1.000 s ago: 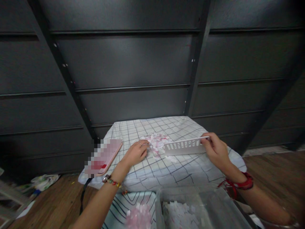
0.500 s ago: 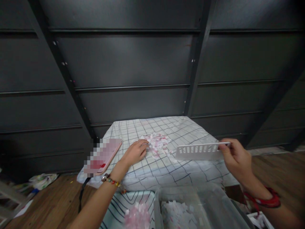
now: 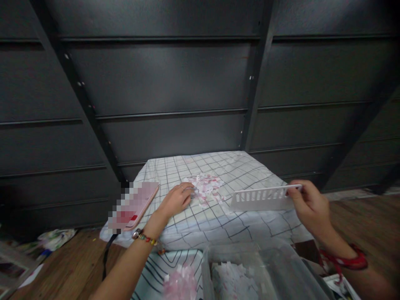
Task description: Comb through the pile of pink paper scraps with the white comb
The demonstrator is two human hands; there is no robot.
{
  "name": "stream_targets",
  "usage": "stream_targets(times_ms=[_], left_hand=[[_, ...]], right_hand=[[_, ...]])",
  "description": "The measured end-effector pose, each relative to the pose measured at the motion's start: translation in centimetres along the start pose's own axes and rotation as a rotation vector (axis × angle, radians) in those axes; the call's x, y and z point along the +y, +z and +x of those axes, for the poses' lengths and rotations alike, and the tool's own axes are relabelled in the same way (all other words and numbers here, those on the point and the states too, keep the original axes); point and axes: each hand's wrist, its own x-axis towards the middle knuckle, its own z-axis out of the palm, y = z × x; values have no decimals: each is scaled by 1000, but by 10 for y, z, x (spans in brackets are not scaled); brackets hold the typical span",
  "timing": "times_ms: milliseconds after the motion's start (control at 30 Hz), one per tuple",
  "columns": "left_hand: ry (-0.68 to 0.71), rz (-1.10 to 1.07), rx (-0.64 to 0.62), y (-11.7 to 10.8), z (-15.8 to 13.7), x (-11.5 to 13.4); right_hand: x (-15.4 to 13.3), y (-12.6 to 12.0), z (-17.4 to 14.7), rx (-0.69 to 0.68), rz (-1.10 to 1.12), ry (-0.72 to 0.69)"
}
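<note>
On the grid-patterned cloth (image 3: 175,168) lies a loose pile of small white and pink paper-like pieces (image 3: 204,187). My left hand (image 3: 178,198) rests at the pile's left edge, its fingers loosely bent and its thumb apart from them. Fingertips touch the nearest pieces, and I see nothing held. My right hand (image 3: 309,204) grips the right end of a white slotted plastic panel (image 3: 262,201), thumb in front. The panel stands on its long edge at the cloth's right side, apart from the pile.
A phone (image 3: 142,208), partly pixelated, lies at the left on the cloth. In front stand a clear plastic bin (image 3: 278,266) with whitish pieces and a striped tray (image 3: 153,271) with pink pieces. A dark panelled wall (image 3: 175,79) rises behind.
The camera view has shifted slightly. Both hands, the panel and the pile stay nearly in place.
</note>
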Motion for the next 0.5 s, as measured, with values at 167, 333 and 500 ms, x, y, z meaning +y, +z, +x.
stream_targets(times_ms=[167,333,500], left_hand=[[-1,4,4,0,0,0],[-3,4,-1,-1,0,1],[-5,5,-1,-1,0,1]], right_hand=[[-2,2,2,36,7,26],[1,5,5,26,-5,5],[6,8,5,65,-18,19]])
